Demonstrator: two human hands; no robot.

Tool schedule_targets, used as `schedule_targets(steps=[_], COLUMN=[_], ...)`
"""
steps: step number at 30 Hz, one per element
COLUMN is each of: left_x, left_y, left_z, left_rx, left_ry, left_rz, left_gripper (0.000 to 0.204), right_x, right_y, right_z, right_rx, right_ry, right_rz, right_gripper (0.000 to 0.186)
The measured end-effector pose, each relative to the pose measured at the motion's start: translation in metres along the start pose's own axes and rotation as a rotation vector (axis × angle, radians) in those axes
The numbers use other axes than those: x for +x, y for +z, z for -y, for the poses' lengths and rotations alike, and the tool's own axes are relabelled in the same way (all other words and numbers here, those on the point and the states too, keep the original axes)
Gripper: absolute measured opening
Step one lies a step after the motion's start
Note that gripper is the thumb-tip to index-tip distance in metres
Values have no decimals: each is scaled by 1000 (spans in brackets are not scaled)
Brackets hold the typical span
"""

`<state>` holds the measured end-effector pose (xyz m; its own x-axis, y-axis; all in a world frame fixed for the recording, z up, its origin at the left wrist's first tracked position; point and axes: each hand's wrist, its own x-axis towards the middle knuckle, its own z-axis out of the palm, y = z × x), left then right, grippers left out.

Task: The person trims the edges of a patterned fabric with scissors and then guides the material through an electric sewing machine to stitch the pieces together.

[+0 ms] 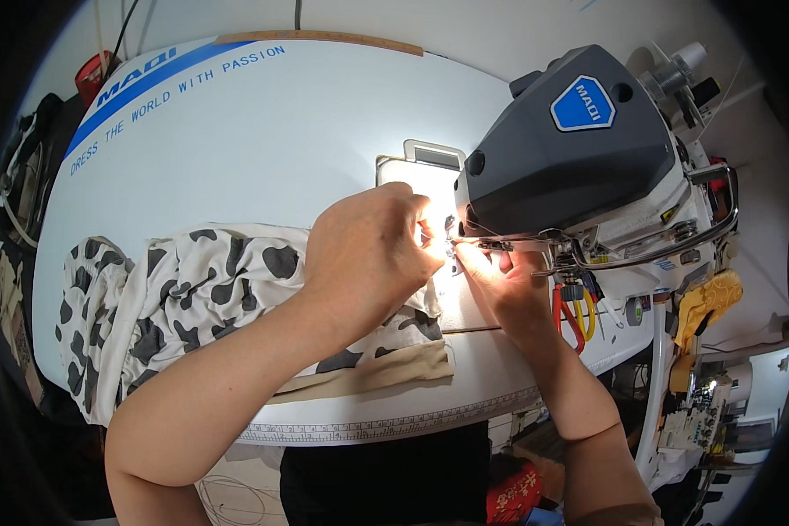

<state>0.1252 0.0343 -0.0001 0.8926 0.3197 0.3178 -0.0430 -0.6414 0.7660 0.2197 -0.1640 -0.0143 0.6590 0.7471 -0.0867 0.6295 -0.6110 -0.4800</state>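
Under the bright lamp of a sewing machine (pixel 570 145) with a dark grey head, both my hands meet at the needle area (pixel 451 232). My left hand (pixel 368 250) is closed, its fingertips pinched together just left of the needle; whatever they hold is lost in glare. From the right, my right hand (pixel 513 285) reaches under the machine head, thumb and fingers closed together close to the needle. What sits between them is too small to make out. White fabric with dark spots (pixel 206 280) lies bunched beneath my left forearm, with a beige strip (pixel 377 373) along its near edge.
A measuring tape (pixel 342 431) runs along the table's front edge. Red-handled and yellow-handled tools (pixel 570 320) stand right of my right hand. A curved metal bar (pixel 688 254) juts from the machine. At the far edge lies a wooden strip (pixel 324 38); yellow cloth (pixel 708 302) hangs at right.
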Motion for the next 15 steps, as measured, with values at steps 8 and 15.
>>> schedule_targets(steps=[8,15], left_x=[-1,0], left_y=[-1,1], left_z=[0,-1], left_rx=[5,9], left_ry=[-26,-13], left_rz=[13,5], left_gripper=[12,13], right_x=[0,3], right_y=[3,3], right_z=[2,-1], right_rx=[173,75], right_ry=[25,-5], right_rz=[-36,-47], right_gripper=[53,50])
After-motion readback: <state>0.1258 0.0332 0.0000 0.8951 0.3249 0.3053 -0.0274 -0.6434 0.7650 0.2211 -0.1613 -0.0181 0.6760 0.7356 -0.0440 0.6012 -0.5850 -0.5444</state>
